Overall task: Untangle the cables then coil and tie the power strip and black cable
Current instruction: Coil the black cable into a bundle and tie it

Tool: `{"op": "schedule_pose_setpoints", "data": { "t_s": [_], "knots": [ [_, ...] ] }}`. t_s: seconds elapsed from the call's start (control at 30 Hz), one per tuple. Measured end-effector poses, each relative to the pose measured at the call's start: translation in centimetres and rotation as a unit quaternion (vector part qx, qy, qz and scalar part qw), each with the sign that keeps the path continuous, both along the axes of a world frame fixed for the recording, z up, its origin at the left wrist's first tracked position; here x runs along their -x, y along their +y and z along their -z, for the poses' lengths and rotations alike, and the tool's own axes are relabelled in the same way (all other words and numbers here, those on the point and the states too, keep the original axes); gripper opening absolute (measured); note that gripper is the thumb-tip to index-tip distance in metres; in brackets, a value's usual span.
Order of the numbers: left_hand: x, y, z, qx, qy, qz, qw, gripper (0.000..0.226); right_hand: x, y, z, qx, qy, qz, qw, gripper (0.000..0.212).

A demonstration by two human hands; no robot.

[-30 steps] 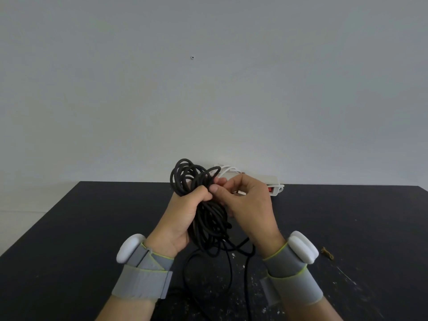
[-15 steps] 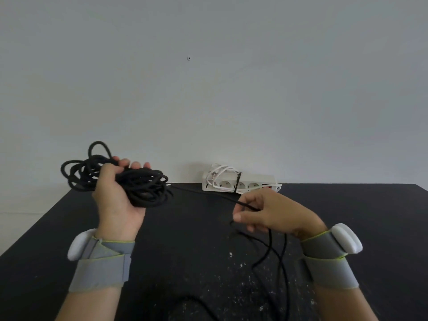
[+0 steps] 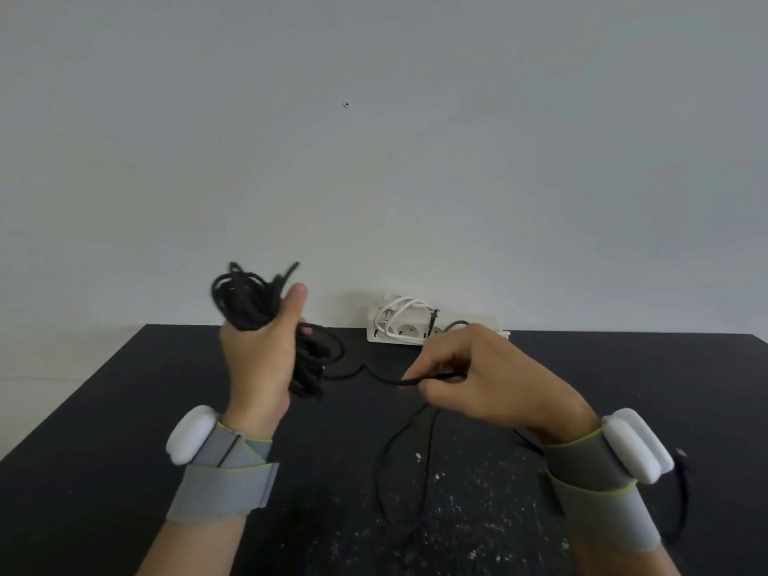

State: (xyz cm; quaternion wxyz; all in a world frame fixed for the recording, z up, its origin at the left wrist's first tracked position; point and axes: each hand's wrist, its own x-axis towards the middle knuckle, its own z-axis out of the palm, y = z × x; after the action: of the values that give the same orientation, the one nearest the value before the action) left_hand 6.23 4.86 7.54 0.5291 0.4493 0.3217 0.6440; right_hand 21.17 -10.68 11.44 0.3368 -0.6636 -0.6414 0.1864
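One black cable (image 3: 245, 301) spans two hands above a dark bench (image 3: 124, 430). The left hand (image 3: 257, 359) grips its bundled coils, raised; the right hand (image 3: 490, 376) pinches a loose strand running from the bundle, slack trailing on the bench. A white power strip (image 3: 411, 332), cord coiled on top, lies at the bench's far edge.

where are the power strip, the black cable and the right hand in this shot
power strip (image 3: 405, 332): head view, on the white body at a socket.
black cable (image 3: 245, 300): head view, on the bunched loops at the top.
right hand (image 3: 498, 380): head view, on the back of the hand.
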Motion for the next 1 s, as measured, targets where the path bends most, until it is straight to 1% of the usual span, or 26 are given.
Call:
{"op": "schedule_pose_setpoints", "data": {
  "t_s": [0.07, 0.1, 0.17, 0.23, 0.27, 0.3, 0.37, 0.4, 0.43, 0.5, 0.53, 0.63, 0.67, 0.73, 0.77, 0.8, 0.83, 0.9, 0.97, 1.0],
  "knots": [
    [-0.6, -0.8, 0.4, -0.029, 0.072, 0.049, 0.996, 0.018, 0.9, -0.4, -0.5, -0.023, 0.021, -0.045, 0.998, 0.025],
    [-1.0, -1.4, 0.5, -0.042, 0.094, 0.081, 0.991, 0.023, 1.2, -0.5, -0.7, -0.035, 0.028, -0.065, 0.997, 0.025],
    [-1.5, -2.5, 0.7, -0.059, 0.124, 0.157, 0.978, 0.041, 1.8, -0.4, -0.9, -0.066, 0.031, -0.094, 0.993, 0.023],
    [-2.0, -3.3, 1.0, -0.070, 0.146, 0.252, 0.954, 0.062, 2.2, -0.2, -0.9, -0.119, 0.042, -0.097, 0.987, 0.020],
    [-2.2, -3.7, 1.2, -0.066, 0.149, 0.308, 0.937, 0.073, 2.2, -0.1, -0.8, -0.151, 0.057, -0.088, 0.983, 0.019],
    [-2.4, -4.1, 1.2, -0.049, 0.139, 0.364, 0.920, 0.079, 2.3, 0.1, -0.7, -0.182, 0.077, -0.069, 0.978, 0.018],
    [-2.6, -4.7, 1.2, -0.004, 0.082, 0.470, 0.879, 0.089, 2.0, 0.5, -0.5, -0.231, 0.122, -0.005, 0.965, 0.014],
    [-2.6, -4.8, 1.3, 0.008, 0.054, 0.508, 0.860, 0.093, 2.0, 0.7, -0.3, -0.248, 0.139, 0.034, 0.958, 0.014],
    [-2.6, -4.8, 1.2, 0.004, 0.046, 0.532, 0.846, 0.095, 1.9, 0.9, -0.2, -0.262, 0.148, 0.070, 0.951, 0.016],
    [-2.4, -4.7, 1.0, -0.025, 0.064, 0.556, 0.828, 0.086, 1.6, 1.1, -0.1, -0.276, 0.163, 0.115, 0.940, 0.019],
    [-2.2, -4.6, 0.9, -0.043, 0.080, 0.565, 0.820, 0.075, 1.6, 1.2, -0.1, -0.276, 0.175, 0.121, 0.937, 0.019],
    [-1.3, -4.0, 0.3, -0.122, 0.130, 0.571, 0.801, 0.024, 1.2, 1.4, 0.2, -0.276, 0.227, 0.108, 0.928, 0.011],
    [-0.9, -3.8, 0.2, -0.156, 0.144, 0.566, 0.796, 0.018, 1.0, 1.5, 0.4, -0.275, 0.231, 0.104, 0.927, 0.009],
    [-0.4, -3.3, 0.1, -0.192, 0.166, 0.553, 0.794, 0.021, 0.9, 1.9, 0.9, -0.275, 0.234, 0.098, 0.927, 0.006],
    [-0.3, -3.2, 0.1, -0.186, 0.168, 0.542, 0.802, 0.026, 0.9, 2.2, 1.1, -0.273, 0.246, 0.097, 0.925, 0.006],
    [-0.2, -3.0, 0.2, -0.176, 0.163, 0.536, 0.810, 0.038, 1.0, 2.5, 1.4, -0.268, 0.258, 0.099, 0.923, 0.006],
    [-0.1, -3.0, 0.2, -0.160, 0.153, 0.536, 0.815, 0.044, 1.2, 2.8, 1.6, -0.261, 0.273, 0.104, 0.920, 0.006],
    [-0.4, -3.2, 0.2, -0.139, 0.134, 0.518, 0.833, 0.032, 1.8, 3.3, 2.0, -0.248, 0.307, 0.115, 0.912, 0.006],
    [-0.9, -3.5, 0.2, -0.112, 0.132, 0.482, 0.859, 0.018, 2.6, 3.9, 2.6, -0.247, 0.332, 0.138, 0.900, 0.016],
    [-1.0, -3.6, 0.2, -0.098, 0.134, 0.460, 0.872, 0.016, 2.9, 4.2, 2.9, -0.248, 0.339, 0.155, 0.894, 0.018]
  ]
}}
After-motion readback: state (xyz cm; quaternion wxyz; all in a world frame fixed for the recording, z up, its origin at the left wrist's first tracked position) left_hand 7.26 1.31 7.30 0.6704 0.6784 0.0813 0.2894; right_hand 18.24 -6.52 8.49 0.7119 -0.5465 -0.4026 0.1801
